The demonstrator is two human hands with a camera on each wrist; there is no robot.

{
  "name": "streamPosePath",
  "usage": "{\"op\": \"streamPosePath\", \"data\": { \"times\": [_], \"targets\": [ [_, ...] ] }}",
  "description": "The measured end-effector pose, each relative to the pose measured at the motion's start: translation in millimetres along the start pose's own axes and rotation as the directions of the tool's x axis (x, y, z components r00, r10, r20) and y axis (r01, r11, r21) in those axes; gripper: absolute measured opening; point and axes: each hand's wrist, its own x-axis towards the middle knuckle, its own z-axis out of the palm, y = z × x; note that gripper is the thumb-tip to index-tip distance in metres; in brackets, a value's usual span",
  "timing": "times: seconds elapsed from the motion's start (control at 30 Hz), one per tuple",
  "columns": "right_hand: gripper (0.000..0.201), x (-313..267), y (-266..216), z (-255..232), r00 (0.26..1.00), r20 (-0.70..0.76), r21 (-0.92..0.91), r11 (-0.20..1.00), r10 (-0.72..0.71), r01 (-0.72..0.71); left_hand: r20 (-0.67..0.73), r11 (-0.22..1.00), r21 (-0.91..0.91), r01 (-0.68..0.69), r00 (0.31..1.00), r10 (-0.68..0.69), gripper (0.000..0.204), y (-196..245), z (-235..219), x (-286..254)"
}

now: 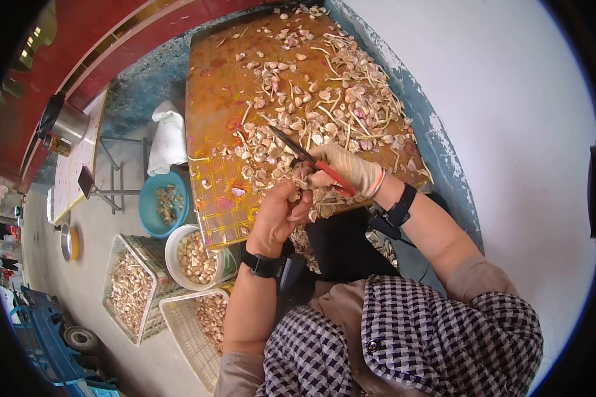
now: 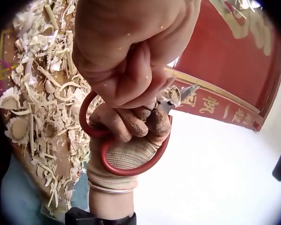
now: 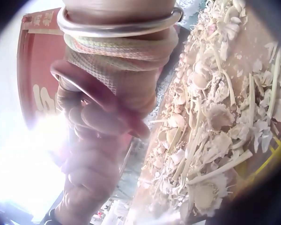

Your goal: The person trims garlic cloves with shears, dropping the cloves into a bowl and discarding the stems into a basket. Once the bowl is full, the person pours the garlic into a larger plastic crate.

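My right hand (image 1: 352, 167) grips scissors (image 1: 338, 180), left hand (image 1: 278, 213) pinches garlic (image 2: 170, 95) at the table (image 1: 212, 86) edge; scraps (image 1: 361, 112) crowd ahead, wall (image 1: 510, 132) right, crates (image 1: 187, 341) left, floor (image 1: 86, 258) beyond.

Gold Chinese characters (image 2: 209, 104) line your red panel (image 2: 239, 56). You can tentatively read 帆 and 一; the others are unclear.

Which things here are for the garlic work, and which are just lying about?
Looks like the garlic job:
- scissors in the right hand
- garlic on the table
- white bucket holding garlic
- crates holding garlic

Probably just lying about:
- metal pot
- jar
- metal bowl on the floor
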Motion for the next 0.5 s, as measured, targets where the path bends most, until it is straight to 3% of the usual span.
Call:
{"op": "streamPosePath", "data": {
  "times": [0.07,0.13,0.17,0.23,0.3,0.33,0.37,0.4,0.43,0.47,0.5],
  "targets": [
    [0.019,-2.6,0.0,1.7,0.999,-0.001,-0.022,0.999,-0.045,0.045,0.007,1.000,-0.030,-0.007,1.000,0.007,0.013,0.7,1.6,0.2],
    [0.017,-2.8,-0.2,1.9,0.997,-0.028,-0.305,0.951,-0.066,0.054,0.052,0.996,-0.058,-0.067,0.996,0.070,0.010,-7.5,-9.8,7.8],
    [0.017,-5.4,-2.1,1.9,0.993,-0.080,-0.487,0.872,-0.086,0.036,0.035,0.987,-0.125,-0.105,0.993,0.110,0.010,-11.6,-15.2,10.8],
    [0.018,-11.3,-10.3,6.0,0.973,-0.183,-0.527,0.850,-0.138,0.022,0.016,0.972,-0.186,-0.143,0.989,0.148,0.010,-14.3,-23.5,13.9],
    [0.018,-11.3,-1.7,-7.0,0.935,-0.259,-0.614,0.789,-0.240,0.033,-0.155,0.965,-0.077,-0.250,0.959,0.236,0.011,-10.3,-33.6,12.2],
    [0.020,-8.6,-5.2,-9.5,0.910,-0.294,-0.641,0.766,-0.293,0.040,-0.162,0.964,-0.072,-0.257,0.956,0.243,0.011,-8.1,-31.1,9.4],
    [0.022,-14.0,-13.5,-14.8,0.917,-0.301,-0.775,0.628,-0.262,-0.076,-0.182,0.952,-0.095,-0.292,0.945,0.272,0.013,-8.3,-27.5,6.7],
    [0.025,-6.3,0.8,-26.7,0.893,-0.292,-0.846,0.527,-0.342,-0.075,-0.201,0.939,-0.116,-0.324,0.933,0.297,0.016,-7.6,-23.3,2.4],
    [0.026,-8.3,1.0,-32.3,0.902,-0.245,-0.891,0.449,-0.355,-0.065,-0.111,0.929,-0.194,-0.317,0.948,0.300,0.021,-5.5,-20.1,-2.0],
    [0.027,-10.5,0.7,-36.4,0.910,-0.197,-0.930,0.364,-0.365,-0.055,-0.110,0.929,-0.190,-0.317,0.947,0.301,0.021,-5.0,-16.5,-2.6],
    [0.027,-13.6,-1.9,-36.0,0.901,-0.228,-0.925,0.370,-0.370,-0.082,-0.156,0.916,-0.204,-0.344,0.936,0.317,0.022,-6.2,-12.4,-1.5]
  ]
}}
